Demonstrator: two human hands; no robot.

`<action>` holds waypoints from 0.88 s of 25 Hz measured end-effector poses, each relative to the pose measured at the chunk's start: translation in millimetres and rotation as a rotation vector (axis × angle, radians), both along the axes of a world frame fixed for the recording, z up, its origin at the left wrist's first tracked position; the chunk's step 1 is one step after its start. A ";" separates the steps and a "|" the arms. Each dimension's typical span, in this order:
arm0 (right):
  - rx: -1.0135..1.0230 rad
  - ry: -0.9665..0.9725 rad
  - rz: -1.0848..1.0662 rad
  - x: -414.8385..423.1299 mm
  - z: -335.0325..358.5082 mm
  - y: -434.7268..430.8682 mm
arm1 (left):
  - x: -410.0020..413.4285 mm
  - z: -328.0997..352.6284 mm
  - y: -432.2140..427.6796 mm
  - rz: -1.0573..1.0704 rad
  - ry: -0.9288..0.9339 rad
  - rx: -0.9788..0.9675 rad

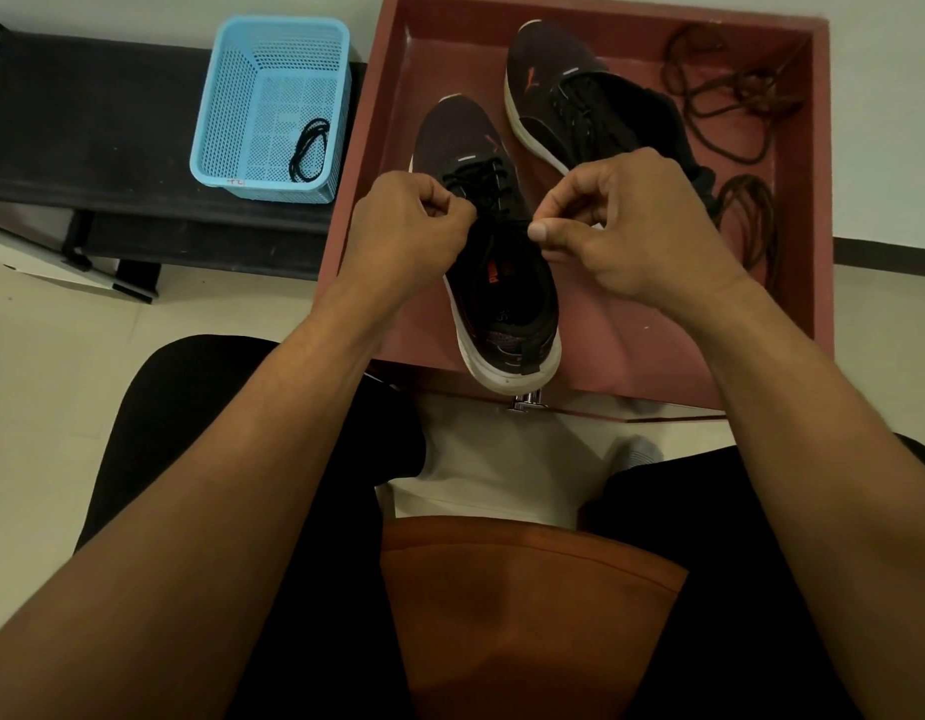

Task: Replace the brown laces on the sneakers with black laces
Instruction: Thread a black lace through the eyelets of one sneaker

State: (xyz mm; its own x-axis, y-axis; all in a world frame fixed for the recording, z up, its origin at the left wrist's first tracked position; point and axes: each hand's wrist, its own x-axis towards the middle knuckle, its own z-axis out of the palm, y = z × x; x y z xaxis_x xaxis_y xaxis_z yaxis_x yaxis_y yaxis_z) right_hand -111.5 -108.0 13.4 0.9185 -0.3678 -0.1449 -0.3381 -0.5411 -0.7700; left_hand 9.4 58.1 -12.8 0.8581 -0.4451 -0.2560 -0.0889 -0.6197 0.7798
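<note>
Risk note: the near sneaker [502,283] lies lengthwise in the tray [820,200] with its heel out over the tray's near edge, and neither hand steadies it. A hard tug toward me could slide or tip it off that edge. Second risk: pulling unevenly would leave the two ends of the black lace [476,179] unequal, or draw a short end back out of a top eyelet, and a loose pinch would let the end slip. Hands: the left hand [403,220] has its fingers curled tight, with thumb and forefinger pinched at the left side of the sneaker's throat. The right hand [621,215] is also curled, its thumb and forefinger pressed together at the right top eyelet. I judge each holds a lace end, though the strand barely shows between the fingertips. The far sneaker [564,90], toward the tray's far edge, already carries black lacing. The brown laces [720,90] lie loose along the tray's right side — out of both shoes. A spare black lace [310,150] sits in the blue basket [226,96], well apart on the left.
</note>
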 end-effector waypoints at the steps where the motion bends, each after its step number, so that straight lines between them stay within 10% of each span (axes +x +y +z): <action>1: -0.002 0.008 0.004 -0.3 0.1 -0.1 | -0.1 0.0 0.0 -0.002 -0.008 0.002; 12: -0.032 0.074 0.035 -10.3 3.3 -3.7 | -4.2 12.6 13.2 -0.037 0.054 -0.067; 22: 0.192 0.272 -0.035 -15.7 2.0 -1.5 | -23.7 19.5 40.0 -0.232 0.099 0.317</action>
